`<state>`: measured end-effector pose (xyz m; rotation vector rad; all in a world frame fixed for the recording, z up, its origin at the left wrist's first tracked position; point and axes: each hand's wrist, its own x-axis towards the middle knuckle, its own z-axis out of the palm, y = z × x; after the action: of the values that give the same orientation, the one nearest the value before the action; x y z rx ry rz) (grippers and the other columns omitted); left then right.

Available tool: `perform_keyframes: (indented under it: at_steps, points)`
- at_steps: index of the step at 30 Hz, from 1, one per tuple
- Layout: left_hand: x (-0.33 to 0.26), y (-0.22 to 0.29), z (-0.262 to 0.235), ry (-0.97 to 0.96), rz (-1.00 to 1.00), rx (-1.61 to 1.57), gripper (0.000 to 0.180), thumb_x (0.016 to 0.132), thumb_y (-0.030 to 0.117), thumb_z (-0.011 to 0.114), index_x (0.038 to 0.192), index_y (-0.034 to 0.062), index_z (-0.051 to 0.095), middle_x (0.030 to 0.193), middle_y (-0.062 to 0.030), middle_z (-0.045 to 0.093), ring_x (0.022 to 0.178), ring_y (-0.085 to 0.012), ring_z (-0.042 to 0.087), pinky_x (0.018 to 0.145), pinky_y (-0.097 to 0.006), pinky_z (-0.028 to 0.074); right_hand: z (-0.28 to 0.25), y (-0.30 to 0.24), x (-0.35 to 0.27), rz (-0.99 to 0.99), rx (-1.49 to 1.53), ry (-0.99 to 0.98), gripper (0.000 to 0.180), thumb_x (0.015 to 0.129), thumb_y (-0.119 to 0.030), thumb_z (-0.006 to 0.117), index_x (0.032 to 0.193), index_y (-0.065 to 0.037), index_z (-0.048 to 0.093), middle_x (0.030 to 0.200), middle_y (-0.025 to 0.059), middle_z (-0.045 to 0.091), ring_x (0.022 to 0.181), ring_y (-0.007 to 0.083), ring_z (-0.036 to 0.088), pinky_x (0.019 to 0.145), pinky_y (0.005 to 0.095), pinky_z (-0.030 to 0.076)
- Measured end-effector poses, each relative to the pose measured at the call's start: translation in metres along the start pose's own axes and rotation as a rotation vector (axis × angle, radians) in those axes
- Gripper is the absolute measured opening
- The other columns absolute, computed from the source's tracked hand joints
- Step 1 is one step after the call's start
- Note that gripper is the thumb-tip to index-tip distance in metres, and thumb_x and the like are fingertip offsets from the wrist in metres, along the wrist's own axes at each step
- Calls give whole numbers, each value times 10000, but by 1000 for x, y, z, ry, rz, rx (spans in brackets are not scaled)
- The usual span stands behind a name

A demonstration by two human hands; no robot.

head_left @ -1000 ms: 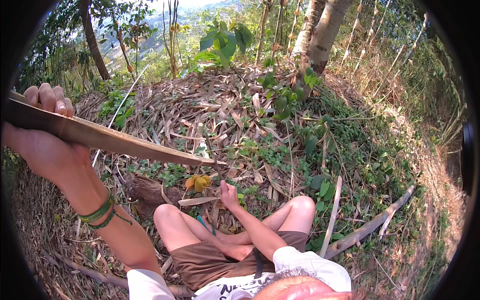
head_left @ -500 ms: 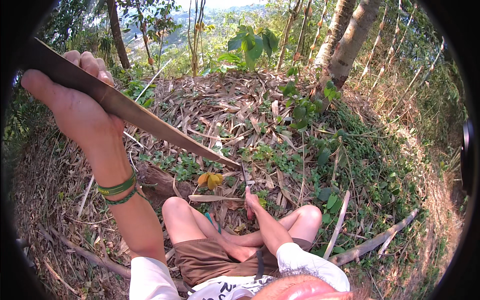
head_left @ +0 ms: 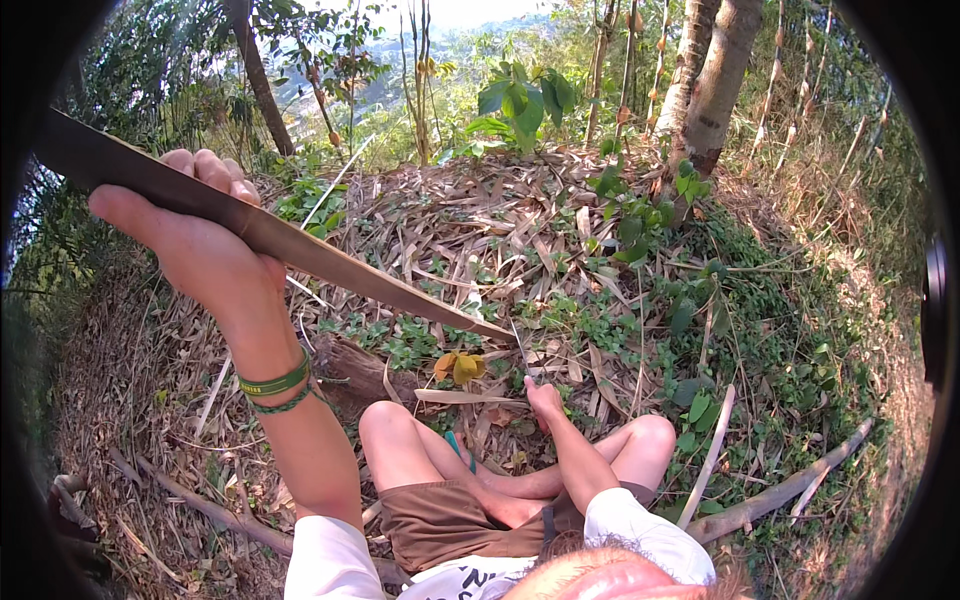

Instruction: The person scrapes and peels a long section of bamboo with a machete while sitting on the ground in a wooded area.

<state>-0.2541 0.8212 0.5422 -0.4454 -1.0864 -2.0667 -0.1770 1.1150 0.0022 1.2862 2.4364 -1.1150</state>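
Note:
I sit on the ground with bare knees (head_left: pixel 395 430) bent. My left hand (head_left: pixel 200 240) is raised at the upper left and grips a long, flat, dark blade (head_left: pixel 370 282). The blade slants down to the right, and its pointed tip ends just above my right hand. My right hand (head_left: pixel 545 400) rests low between my knees, fingers closed on a thin upright stick (head_left: pixel 527 352). Green bands (head_left: pixel 277 390) circle my left wrist.
Dry bamboo leaves and small green weeds cover the slope ahead. A yellow leaf (head_left: pixel 460 366) lies near the stick. Pale cut poles (head_left: pixel 775 490) lie to the right of my legs, and tree trunks (head_left: pixel 715 90) stand upslope.
My left hand and the blade sit further right and a little higher in the picture. The right hand has also shifted right, still gripping the stick.

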Motion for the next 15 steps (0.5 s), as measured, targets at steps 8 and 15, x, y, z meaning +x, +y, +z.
perform_keyframes:
  at_steps: [8, 15]
  points:
    - [8, -4, -23, -31, 42, 19, 701, 940, 769, 265, 829, 101, 449, 660, -25, 422, 553, -123, 393, 479, -229, 347, -185, -142, -178, -1073, 901, 255, 312, 966, -268, 645, 1100, 9, 694, 1099, 103, 659, 928, 151, 634, 807, 275, 493]
    - [-2, 1, 0, -59, 48, 13, 711, 947, 761, 258, 814, 92, 462, 640, -21, 416, 546, -123, 373, 470, -226, 342, -324, -170, -351, -2197, 1537, 890, 234, 900, -357, 679, 950, -140, 752, 950, 7, 647, 917, 173, 551, 802, 363, 438]
